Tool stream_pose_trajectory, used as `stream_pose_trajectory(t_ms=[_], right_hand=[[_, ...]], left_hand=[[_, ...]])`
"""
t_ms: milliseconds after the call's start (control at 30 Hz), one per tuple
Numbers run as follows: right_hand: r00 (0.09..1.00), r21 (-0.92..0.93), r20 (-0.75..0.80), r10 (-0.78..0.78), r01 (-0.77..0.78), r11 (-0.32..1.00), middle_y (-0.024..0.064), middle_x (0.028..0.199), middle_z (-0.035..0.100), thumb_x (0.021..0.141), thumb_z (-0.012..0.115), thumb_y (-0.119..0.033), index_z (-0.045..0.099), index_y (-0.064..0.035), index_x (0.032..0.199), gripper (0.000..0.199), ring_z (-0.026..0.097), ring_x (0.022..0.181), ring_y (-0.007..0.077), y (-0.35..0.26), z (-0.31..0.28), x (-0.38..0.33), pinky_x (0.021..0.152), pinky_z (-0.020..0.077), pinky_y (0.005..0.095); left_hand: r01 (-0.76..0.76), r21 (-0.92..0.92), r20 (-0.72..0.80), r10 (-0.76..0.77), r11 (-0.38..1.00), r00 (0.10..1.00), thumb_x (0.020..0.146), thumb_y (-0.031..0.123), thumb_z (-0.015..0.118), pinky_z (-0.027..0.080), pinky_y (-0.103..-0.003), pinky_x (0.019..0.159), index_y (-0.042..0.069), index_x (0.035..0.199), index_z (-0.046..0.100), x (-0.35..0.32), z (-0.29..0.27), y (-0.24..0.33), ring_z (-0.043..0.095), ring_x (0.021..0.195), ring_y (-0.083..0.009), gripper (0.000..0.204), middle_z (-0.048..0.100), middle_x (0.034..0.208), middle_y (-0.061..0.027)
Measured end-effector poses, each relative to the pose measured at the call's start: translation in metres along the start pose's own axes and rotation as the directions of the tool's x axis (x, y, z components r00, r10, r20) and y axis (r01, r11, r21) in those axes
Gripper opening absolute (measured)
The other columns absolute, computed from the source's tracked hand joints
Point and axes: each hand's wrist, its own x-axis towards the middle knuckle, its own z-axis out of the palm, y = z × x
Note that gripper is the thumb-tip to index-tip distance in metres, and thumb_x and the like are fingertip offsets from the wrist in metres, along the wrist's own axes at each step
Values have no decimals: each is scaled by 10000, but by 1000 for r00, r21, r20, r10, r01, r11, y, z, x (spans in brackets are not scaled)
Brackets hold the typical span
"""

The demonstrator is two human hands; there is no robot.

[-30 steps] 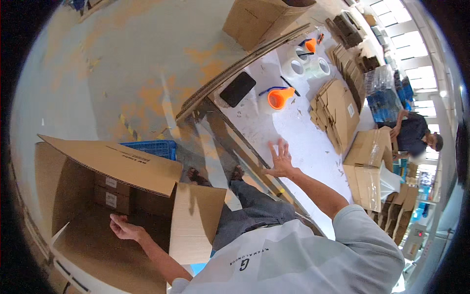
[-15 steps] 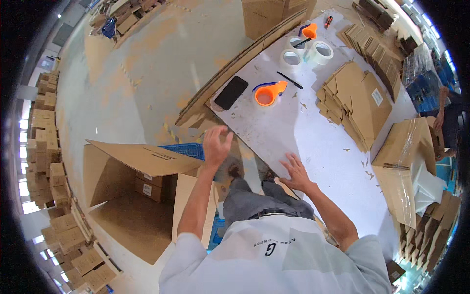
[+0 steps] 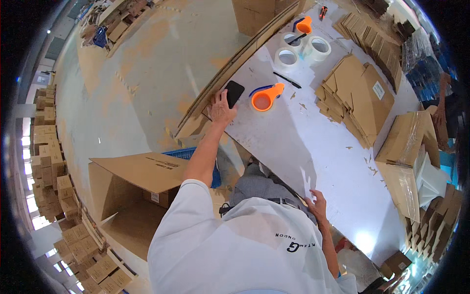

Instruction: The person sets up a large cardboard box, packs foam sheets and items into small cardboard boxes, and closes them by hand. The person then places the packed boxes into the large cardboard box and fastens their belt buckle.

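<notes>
My left hand [image 3: 223,111] reaches to the near left corner of the white-topped table [image 3: 333,157]. It closes round the lower end of a black smartphone [image 3: 236,92], fingers along one side, part of the phone hidden under them. Just right of it lies an orange tape dispenser [image 3: 262,101] with a blue edge. My right hand [image 3: 318,206] is at the table's near edge, fingers loosely bent and apart, holding nothing that I can see.
Rolls of clear tape [image 3: 317,47] stand beside another orange dispenser [image 3: 303,24]. A black pen [image 3: 287,80] and flattened cardboard [image 3: 360,98] lie on the table. At left stands an open carton [image 3: 142,171] with boxes inside. Another person's arm [image 3: 440,108] shows at far right.
My left hand has moved forward from beside the table onto the phone and grips it. My right hand has drawn back toward me along the table edge. The view has shifted as my body leaned.
</notes>
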Motion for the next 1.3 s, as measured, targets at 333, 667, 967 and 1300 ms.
stream_pose_trajectory(t_ms=[333,667,967,1300], right_hand=[[987,94,-27,156,-152,984,130,1074,678,771,791,-221,670,-59,1168,445,684,907,249,-3,28,-5,691,556,359],[976,110,-60,212,-204,973,133,1053,678,778,780,-165,668,-37,1151,410,679,876,239,-2,30,0,720,559,357],[963,82,-126,239,-230,970,148,1044,676,794,768,-176,669,-13,1131,387,688,881,238,0,34,-6,766,564,365],[905,167,-232,356,-324,931,168,1076,680,797,767,-206,681,-21,1120,383,696,882,274,-12,34,-17,810,562,375]], left_hand=[[-120,28,17,119,992,993,763,321,768,369,-588,1064,89,1389,458,22,14,-16,435,1303,-416,736,512,1370,-153],[-171,-94,-39,168,981,985,771,384,770,337,-578,1096,86,1416,429,19,8,-22,440,1286,-431,788,508,1376,-180],[-158,-48,-57,155,986,986,775,380,771,335,-532,1110,85,1404,446,19,10,-14,455,1283,-427,766,552,1331,-202],[-467,-121,-368,397,876,840,778,179,792,446,-483,936,58,1173,600,18,-37,36,568,1076,-361,456,632,1127,-133]])
